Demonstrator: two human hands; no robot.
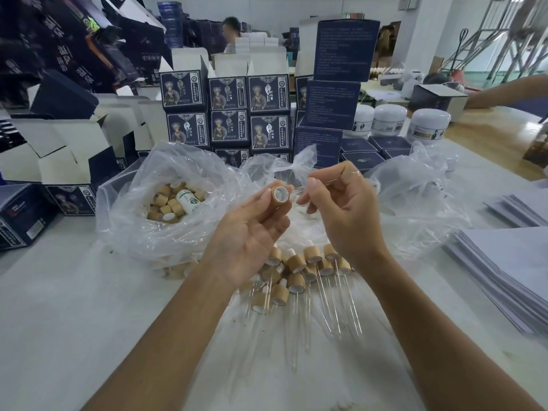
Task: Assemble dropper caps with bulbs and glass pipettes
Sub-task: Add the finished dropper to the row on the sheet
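Left hand [252, 229]: pinches a cap [280, 194] at its fingertips, open end toward the camera.
Right hand [341, 209]: pinches a pipette [299, 189], tip just beside the cap's opening.
Droppers [308, 268]: piled on the table [89, 292] under both hands.
Bag [142, 203]: holds loose caps.

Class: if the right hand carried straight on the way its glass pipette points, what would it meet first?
Probably the open mouth of the bamboo cap in the left hand; the right hand aims its glass pipette there.

white worktable [89, 292] | stacked navy cartons [228, 114] | white walls [421, 40] | metal racks [504, 40]
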